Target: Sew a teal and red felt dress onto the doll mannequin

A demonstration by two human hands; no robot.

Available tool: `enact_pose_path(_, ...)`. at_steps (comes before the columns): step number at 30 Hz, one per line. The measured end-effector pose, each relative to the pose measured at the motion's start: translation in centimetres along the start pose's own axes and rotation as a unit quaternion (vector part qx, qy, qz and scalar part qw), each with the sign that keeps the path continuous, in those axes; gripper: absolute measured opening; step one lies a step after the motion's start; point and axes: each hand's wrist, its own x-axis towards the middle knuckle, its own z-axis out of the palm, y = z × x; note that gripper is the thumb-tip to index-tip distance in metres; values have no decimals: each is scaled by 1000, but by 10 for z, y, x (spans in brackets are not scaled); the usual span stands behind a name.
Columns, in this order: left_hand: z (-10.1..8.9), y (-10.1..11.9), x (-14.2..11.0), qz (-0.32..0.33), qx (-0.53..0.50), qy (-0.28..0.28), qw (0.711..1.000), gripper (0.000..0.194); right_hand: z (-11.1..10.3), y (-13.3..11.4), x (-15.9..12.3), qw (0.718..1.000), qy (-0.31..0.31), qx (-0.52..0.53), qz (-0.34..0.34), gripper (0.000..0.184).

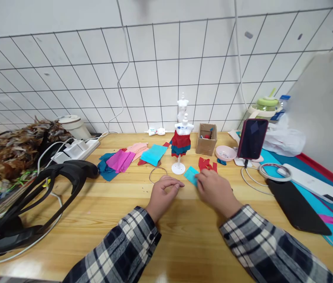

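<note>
My right hand [217,193] is closed at its fingertips on a small light blue fabric piece [190,175], which sticks out to the left, just above the wooden table. Left of it, my left hand [163,197] has its fingers curled and pressed together; whatever they may pinch is too small to make out. Straight ahead stands a small white mannequin [183,128] on a round base, wearing a ruffled red and dark blue skirt [181,142]. Red fabric scraps [208,163] lie just beyond my right hand. A thin brown cord loop [158,168] rests beyond my left hand.
Behind are a cardboard box [205,146], a pink bowl [225,153] and a propped phone [252,138]. Turquoise [154,154] and magenta [121,160] fabric lie left. A black headset frame [41,204] takes up the left side; a black tablet-like slab [299,206] lies right.
</note>
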Motion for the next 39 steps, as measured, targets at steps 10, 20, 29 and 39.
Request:
enact_pose_path(10, -6, -3, -2, -25, -117, -56, 991, 17, 5, -51, -32, 963, -95, 221, -126, 26)
enact_pose_path(20, -5, -10, -1, -39, -143, -74, 986, 19, 12, -43, -20, 859, 69, 501, 78, 17)
enact_pose_path(29, 1, -7, 0, -60, -128, -92, 986, 18, 15, -40, -18, 793, 36, 596, 120, 20)
enact_pose_path(39, -2, -4, 3, -83, -96, -94, 988, 20, 21, -25, -13, 839, 32, 534, 96, 23)
